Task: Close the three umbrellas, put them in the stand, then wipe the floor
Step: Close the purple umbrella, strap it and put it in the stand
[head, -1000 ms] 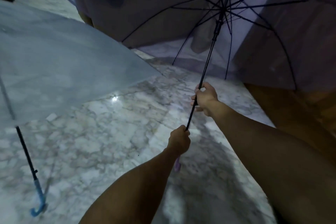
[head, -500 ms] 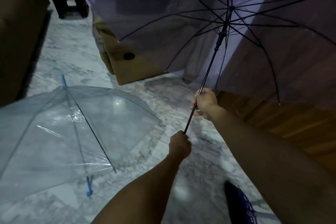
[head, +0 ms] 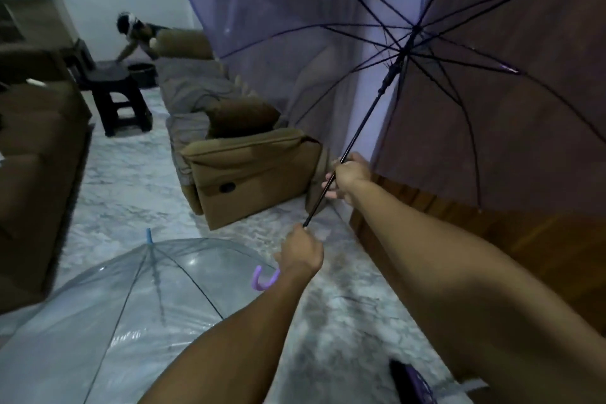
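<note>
I hold an open, see-through purple umbrella (head: 377, 0) up and to the right, its dark ribs spread wide. My left hand (head: 301, 251) is shut on the lower shaft just above the curved purple handle (head: 264, 279). My right hand (head: 349, 177) grips the black shaft (head: 364, 123) higher up, below the runner. A clear open umbrella (head: 108, 315) with a blue tip lies on the marble floor (head: 131, 193) at the lower left. A dark purple object (head: 411, 382), partly cut off, lies by the bottom edge.
A brown sofa (head: 249, 167) with cushions stands along the middle. Another brown sofa (head: 32, 154) fills the left edge. A black stool (head: 118, 98) sits at the back left, where a person (head: 137, 36) bends over. A wooden panel (head: 541, 239) stands on the right.
My view has lifted from the floor to the room. The purple umbrella stays open and has swung up to the right with both hands on its shaft; its purple handle now shows.
</note>
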